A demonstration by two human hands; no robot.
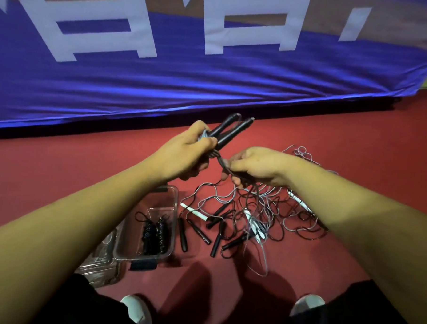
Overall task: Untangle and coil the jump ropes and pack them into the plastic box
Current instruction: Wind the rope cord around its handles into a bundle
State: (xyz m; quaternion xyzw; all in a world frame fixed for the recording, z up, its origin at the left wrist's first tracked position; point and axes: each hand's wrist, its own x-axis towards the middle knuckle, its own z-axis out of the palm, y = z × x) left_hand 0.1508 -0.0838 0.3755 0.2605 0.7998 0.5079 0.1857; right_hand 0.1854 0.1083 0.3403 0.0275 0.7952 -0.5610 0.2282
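My left hand [183,152] grips two black jump rope handles [231,130] that point up and to the right. My right hand [258,167] pinches the thin black cord running down from those handles. Below my hands a tangle of black and grey jump ropes [251,217] with black and white handles lies on the red floor. A clear plastic box [165,255] stands to the left of the tangle, with a coiled black rope [154,234] inside.
A clear lid [100,262] lies at the left of the box. A blue banner with white letters [162,86] spreads across the floor ahead. My white shoes [137,310] show at the bottom edge.
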